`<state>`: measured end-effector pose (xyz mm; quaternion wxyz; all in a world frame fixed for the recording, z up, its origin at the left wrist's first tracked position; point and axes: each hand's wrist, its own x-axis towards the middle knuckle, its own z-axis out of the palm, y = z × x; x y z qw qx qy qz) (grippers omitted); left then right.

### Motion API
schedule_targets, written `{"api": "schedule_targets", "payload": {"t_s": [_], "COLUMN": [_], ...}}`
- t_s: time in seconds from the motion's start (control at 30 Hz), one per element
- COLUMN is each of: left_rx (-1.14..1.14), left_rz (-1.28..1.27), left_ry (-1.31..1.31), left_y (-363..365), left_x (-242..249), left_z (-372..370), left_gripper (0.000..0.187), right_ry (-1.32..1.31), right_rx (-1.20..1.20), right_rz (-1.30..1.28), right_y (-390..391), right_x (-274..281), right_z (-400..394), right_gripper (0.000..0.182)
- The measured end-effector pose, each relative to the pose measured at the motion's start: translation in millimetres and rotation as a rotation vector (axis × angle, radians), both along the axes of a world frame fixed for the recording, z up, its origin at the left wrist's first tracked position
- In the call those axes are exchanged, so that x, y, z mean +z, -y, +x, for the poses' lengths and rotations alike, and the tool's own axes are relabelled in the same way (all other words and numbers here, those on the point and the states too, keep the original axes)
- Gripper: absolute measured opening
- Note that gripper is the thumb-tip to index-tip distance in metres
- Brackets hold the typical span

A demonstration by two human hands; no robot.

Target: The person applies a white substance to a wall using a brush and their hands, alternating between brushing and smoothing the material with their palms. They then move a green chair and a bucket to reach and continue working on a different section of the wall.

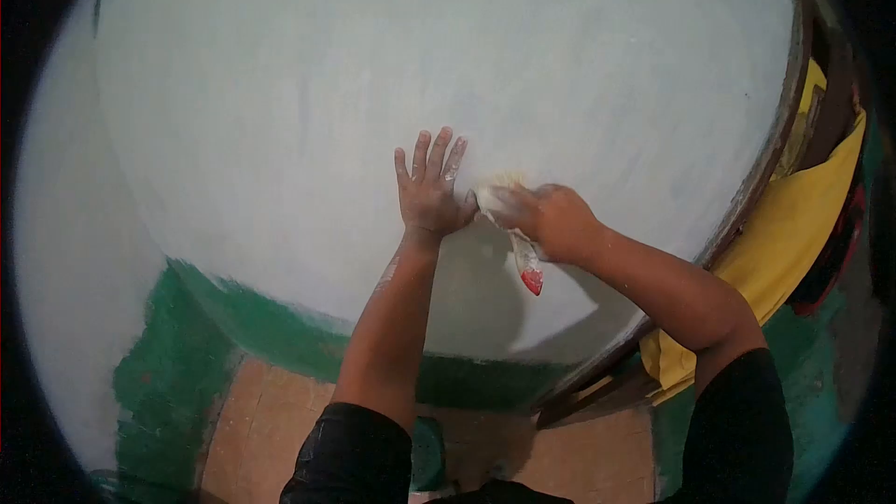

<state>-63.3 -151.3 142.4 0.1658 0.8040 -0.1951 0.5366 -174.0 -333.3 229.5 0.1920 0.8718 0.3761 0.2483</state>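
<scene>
My left hand (429, 194) lies against the white wall (373, 56) with its fingers spread, white smears showing on the index finger and forearm. Close to its thumb, my right hand (555, 217) is wrapped around a paintbrush (525, 250). The brush's pale bristles point up at the wall, and its white-coated handle with a red end hangs down below the hand. Parts of the brush are covered by my fingers, and that spot is slightly blurred.
A green band (285, 322) runs along the wall's foot above orange floor tiles (271, 411). On the right stand a dark wooden frame (761, 163) and a hanging yellow cloth (793, 233). A green object (427, 453) sits low between my arms, partly hidden.
</scene>
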Motion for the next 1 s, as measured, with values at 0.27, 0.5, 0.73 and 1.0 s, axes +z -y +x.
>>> {"api": "schedule_targets", "payload": {"t_s": [0.27,0.5,0.73,1.0], "left_rx": [0.061,0.006,-0.024,-0.086], "left_rz": [0.048,0.002,-0.133,-0.383], "left_ry": [-0.036,0.177,-0.009,-0.411], "left_y": [1.2,5.8,12.1,104.7], "left_x": [-8.2,-10.1,-48.9,-140.7], "left_z": [14.0,19.1,27.7,-25.9], "left_gripper": [0.081,0.072,0.078,0.097], "right_ry": [0.428,0.398,-0.232,0.403], "right_rx": [0.031,0.146,-0.007,-0.132], "right_rz": [0.463,0.382,0.577,1.193], "right_y": [76.3,95.4,151.7,258.7], "right_x": [80.2,-14.7,-108.3,-32.6], "right_z": [22.2,0.2,-30.7,-44.5], "right_gripper": [0.043,0.032,0.028,0.047]}}
